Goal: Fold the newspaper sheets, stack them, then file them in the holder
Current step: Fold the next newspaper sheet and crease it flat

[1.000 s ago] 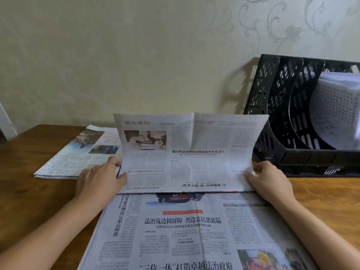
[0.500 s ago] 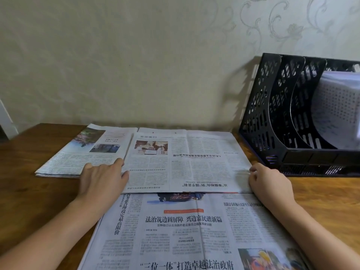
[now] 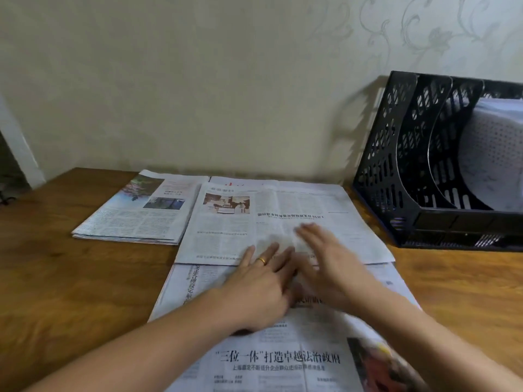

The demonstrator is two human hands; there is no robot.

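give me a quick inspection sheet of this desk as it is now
surface: wooden table, against a papered wall
job's things: open newspaper with its far half folded down as a flap; folded stack at far left; black holder at right, white paper in a slot
clutter: nothing seen
grips: left hand and right hand flat on the flap's near edge, fingers straight, right one blurred; ring on left
cables: nothing seen
surroundings: white frame at far left
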